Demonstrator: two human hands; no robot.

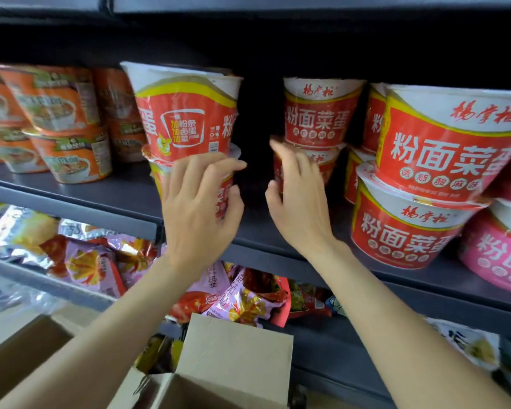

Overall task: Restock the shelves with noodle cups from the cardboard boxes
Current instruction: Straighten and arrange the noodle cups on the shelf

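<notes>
On the grey shelf (124,199), head view, red noodle cups (186,119) stand stacked in pairs. Left hand (196,208) curls loosely against the lower cup of the left stack; right hand (297,199), fingers relaxed, touches the neighbouring stack (317,113), gripping nothing. Below the shelf, an opened cardboard box (233,358).

A dark grey metal shelf (71,199) ran across the middle of the frame, sloping down toward the right. Above it, along the top, sat another dark shelf (248,7), deep in shadow beneath. At lower left, snack bags (83,261) lay on a lower shelf.
</notes>
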